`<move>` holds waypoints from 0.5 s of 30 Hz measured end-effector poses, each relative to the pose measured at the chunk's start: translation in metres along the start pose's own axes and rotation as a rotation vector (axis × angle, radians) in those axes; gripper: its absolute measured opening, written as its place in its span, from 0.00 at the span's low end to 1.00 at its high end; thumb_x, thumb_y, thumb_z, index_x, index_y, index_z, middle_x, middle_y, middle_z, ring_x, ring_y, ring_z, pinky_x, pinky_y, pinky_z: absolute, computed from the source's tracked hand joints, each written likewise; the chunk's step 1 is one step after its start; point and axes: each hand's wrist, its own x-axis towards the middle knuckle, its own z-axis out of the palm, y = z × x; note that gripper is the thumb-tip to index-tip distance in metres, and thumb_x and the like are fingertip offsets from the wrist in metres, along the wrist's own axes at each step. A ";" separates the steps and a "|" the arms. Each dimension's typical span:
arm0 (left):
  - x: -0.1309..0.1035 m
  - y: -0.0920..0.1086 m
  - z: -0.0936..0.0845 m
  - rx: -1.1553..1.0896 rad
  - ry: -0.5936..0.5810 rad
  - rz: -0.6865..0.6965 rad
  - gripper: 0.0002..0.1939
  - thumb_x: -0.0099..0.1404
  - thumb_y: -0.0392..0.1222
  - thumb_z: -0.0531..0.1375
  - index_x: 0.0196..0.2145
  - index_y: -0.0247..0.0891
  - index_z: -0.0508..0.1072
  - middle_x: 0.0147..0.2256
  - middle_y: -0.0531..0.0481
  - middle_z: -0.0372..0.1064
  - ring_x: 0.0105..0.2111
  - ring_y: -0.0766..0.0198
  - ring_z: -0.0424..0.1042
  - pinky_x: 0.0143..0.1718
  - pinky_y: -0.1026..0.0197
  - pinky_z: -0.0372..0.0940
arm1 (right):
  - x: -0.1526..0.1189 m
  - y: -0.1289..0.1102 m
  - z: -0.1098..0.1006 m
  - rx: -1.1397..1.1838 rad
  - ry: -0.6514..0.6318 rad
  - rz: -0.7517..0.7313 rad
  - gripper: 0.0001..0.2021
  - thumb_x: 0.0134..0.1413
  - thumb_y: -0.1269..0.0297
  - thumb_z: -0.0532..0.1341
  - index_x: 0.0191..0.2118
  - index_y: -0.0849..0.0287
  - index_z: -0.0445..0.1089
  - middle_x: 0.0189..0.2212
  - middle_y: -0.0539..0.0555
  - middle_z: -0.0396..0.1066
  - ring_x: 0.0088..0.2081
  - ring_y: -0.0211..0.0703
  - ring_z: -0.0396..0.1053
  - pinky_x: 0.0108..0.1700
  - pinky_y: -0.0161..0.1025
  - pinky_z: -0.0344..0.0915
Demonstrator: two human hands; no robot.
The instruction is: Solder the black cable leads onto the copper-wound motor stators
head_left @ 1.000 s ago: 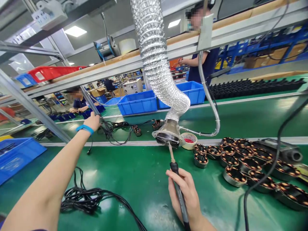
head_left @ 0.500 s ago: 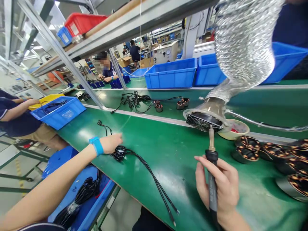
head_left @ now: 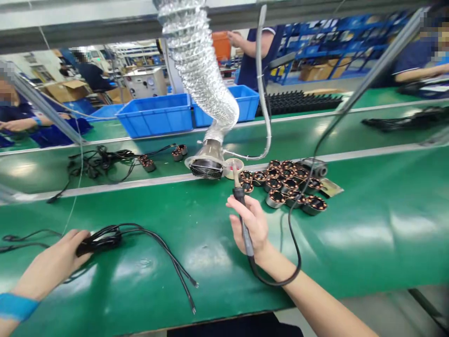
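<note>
My left hand [head_left: 61,257], with a blue band at the wrist, is closed around a coiled bundle of black cables [head_left: 108,238] on the green bench. Two cable ends with bare wire tips trail from the bundle to the right. My right hand [head_left: 253,227] grips a soldering iron [head_left: 244,220] by its handle, the tip pointing up and away from me. Its black cord loops over my right forearm. Just beyond the iron's tip is a round cream-coloured dish [head_left: 234,167] with something red in it. A group of copper-wound motor stators [head_left: 289,185] stands right of the iron.
A fume extractor hood [head_left: 206,164] hangs from a silver foil duct [head_left: 203,65] above the bench [head_left: 147,276]. Blue bins [head_left: 156,114] stand beyond. More black cables [head_left: 101,161] and a few stators [head_left: 147,164] lie behind the metal rail. Other people work farther back.
My view has swung to the right, bringing the whole stator group into sight. My left hand has closed on the cable bundle. The soldering iron stays in my right hand.
</note>
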 end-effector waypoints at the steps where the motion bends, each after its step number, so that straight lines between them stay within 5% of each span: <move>1: 0.008 0.004 -0.003 -0.024 0.016 0.022 0.15 0.62 0.51 0.49 0.43 0.45 0.65 0.41 0.49 0.66 0.34 0.56 0.72 0.37 0.55 0.67 | -0.005 0.007 -0.005 -0.037 0.000 0.005 0.23 0.64 0.71 0.55 0.63 0.53 0.60 0.47 0.61 0.68 0.44 0.48 0.72 0.45 0.48 0.72; 6: 0.024 0.035 -0.044 -0.175 0.046 0.044 0.37 0.54 0.71 0.56 0.50 0.40 0.68 0.41 0.49 0.65 0.30 0.62 0.67 0.39 0.55 0.67 | -0.027 0.051 -0.015 -0.283 -0.063 0.091 0.14 0.65 0.70 0.55 0.53 0.57 0.68 0.41 0.59 0.68 0.39 0.46 0.71 0.41 0.44 0.72; 10: 0.010 0.096 -0.078 -0.429 -0.013 0.258 0.25 0.69 0.61 0.49 0.42 0.39 0.75 0.46 0.47 0.67 0.42 0.58 0.69 0.49 0.56 0.65 | -0.028 0.077 -0.004 -0.407 -0.161 0.148 0.10 0.66 0.68 0.54 0.48 0.59 0.71 0.44 0.61 0.66 0.42 0.49 0.70 0.43 0.46 0.71; 12: 0.001 0.135 -0.078 -0.513 -0.096 0.381 0.23 0.73 0.55 0.46 0.37 0.40 0.77 0.46 0.47 0.70 0.46 0.58 0.70 0.50 0.59 0.64 | -0.027 0.086 0.005 -0.417 -0.199 0.177 0.11 0.66 0.68 0.54 0.49 0.59 0.70 0.46 0.63 0.64 0.43 0.49 0.69 0.45 0.47 0.71; 15: -0.011 0.186 -0.059 -0.530 -0.171 0.461 0.21 0.75 0.49 0.45 0.44 0.41 0.77 0.41 0.48 0.74 0.40 0.62 0.73 0.43 0.63 0.66 | -0.025 0.095 0.017 -0.431 -0.252 0.183 0.12 0.65 0.70 0.53 0.50 0.59 0.69 0.48 0.63 0.63 0.44 0.50 0.69 0.45 0.47 0.70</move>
